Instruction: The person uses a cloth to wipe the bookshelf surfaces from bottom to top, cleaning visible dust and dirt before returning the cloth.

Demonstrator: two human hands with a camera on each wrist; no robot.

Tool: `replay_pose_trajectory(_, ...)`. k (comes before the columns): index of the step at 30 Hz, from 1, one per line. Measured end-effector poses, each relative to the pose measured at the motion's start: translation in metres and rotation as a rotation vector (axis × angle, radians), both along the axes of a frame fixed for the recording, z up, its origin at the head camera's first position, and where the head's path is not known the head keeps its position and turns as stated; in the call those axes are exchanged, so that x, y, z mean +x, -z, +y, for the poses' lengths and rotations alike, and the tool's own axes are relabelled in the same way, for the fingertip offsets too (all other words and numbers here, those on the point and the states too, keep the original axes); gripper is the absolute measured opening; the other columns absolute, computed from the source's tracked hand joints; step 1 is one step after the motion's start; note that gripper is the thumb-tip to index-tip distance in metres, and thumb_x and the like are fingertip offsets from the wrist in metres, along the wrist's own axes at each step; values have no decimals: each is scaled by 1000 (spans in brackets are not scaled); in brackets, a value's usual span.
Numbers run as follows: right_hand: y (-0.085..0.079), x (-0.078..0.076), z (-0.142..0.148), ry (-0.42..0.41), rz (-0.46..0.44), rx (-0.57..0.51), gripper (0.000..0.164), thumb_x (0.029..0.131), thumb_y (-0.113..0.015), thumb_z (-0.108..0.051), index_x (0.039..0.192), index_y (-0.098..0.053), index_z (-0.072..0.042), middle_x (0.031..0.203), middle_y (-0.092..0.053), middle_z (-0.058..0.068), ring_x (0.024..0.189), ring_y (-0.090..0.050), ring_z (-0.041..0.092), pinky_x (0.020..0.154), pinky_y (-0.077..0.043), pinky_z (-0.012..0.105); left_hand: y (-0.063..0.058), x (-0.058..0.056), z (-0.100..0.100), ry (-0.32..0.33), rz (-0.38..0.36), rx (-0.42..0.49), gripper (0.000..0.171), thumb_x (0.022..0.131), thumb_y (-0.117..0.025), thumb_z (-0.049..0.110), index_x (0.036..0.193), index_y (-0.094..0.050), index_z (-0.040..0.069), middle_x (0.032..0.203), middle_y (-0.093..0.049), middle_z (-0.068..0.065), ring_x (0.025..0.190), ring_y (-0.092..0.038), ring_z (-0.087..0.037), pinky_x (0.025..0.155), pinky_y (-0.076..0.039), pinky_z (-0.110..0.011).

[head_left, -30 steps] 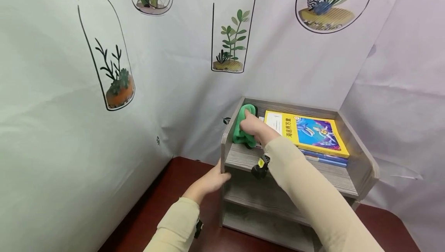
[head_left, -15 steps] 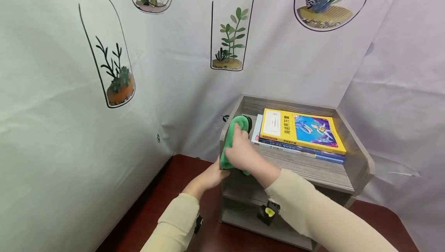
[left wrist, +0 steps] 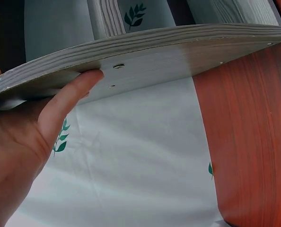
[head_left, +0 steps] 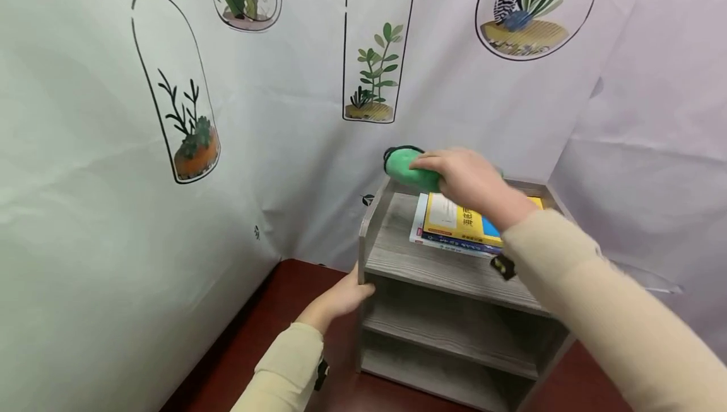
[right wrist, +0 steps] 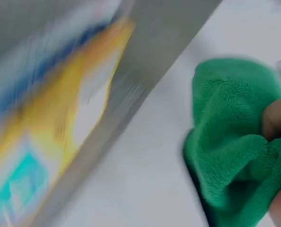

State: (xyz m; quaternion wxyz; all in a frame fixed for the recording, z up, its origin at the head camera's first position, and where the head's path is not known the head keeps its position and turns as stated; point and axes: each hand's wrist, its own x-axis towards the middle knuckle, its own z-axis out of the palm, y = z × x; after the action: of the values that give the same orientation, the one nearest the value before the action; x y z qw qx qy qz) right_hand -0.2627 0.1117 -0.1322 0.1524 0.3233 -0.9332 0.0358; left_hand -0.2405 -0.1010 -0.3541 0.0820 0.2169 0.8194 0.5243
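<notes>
My right hand (head_left: 468, 175) grips a bunched green cloth (head_left: 406, 169) with a dark edge, raised above the back of the small grey wood-grain shelf (head_left: 449, 330). In the right wrist view the plush folds of the cloth (right wrist: 230, 127) bulge out from between the fingers. Low at the shelf's left side, my left hand (head_left: 343, 295) holds the upright side panel (head_left: 369, 235). Seen from the left wrist, one digit lies along the panel's outer face, and a fingertip shows past its other side.
A stack of books, a yellow book (head_left: 454, 216) on top, lies on the shelf's upper board (head_left: 409, 254). The shelf stands on a reddish-brown table (head_left: 301, 286). White wall sheeting (head_left: 295, 134) with printed plants in jars surrounds it at back and sides.
My right hand has lifted the green cloth from the left panel's front end up and back, over the books. The left hand has kept its hold on the panel.
</notes>
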Motion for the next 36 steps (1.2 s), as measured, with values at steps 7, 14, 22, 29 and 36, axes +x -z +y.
replay_pose_trajectory(7,-5,-74,-3,-278,365,633,39,79,-67,1,114,-67,-16,123,-59,4,102,-52,27,85,-43,38,1,2,2,-9,-7,14,78,88,-41,6,148,8,11,152,-6,-18,135,-16,-32,102,-19,-54)
replay_pose_trajectory(14,23,-101,-19,-215,435,882,14,81,-68,-8,92,-72,-17,103,-61,-2,91,-49,20,77,-41,32,1,8,3,-18,-20,-4,75,88,-41,8,148,4,8,151,-10,-20,135,-17,-32,102,-20,-54)
replay_pose_trajectory(22,44,-97,-29,-16,490,1101,10,84,-66,-23,90,-71,-15,121,-47,-3,97,-44,21,79,-39,34,-2,4,5,-50,-8,-10,73,88,-42,8,148,0,8,149,-18,-21,131,-26,-32,100,-24,-53)
replay_pose_trajectory(29,59,-91,-26,139,449,1140,14,88,-61,-21,95,-69,-12,126,-39,2,102,-41,24,79,-36,35,0,4,11,-46,-41,-11,73,91,-41,9,149,4,13,150,-17,-18,133,-23,-31,102,-23,-52)
replay_pose_trajectory(36,51,-87,-16,207,388,1039,10,89,-60,-16,89,-69,-10,112,-41,7,92,-40,25,78,-37,38,-1,3,4,-70,-40,-36,74,90,-42,9,149,2,12,150,-18,-19,133,-24,-32,102,-23,-53)
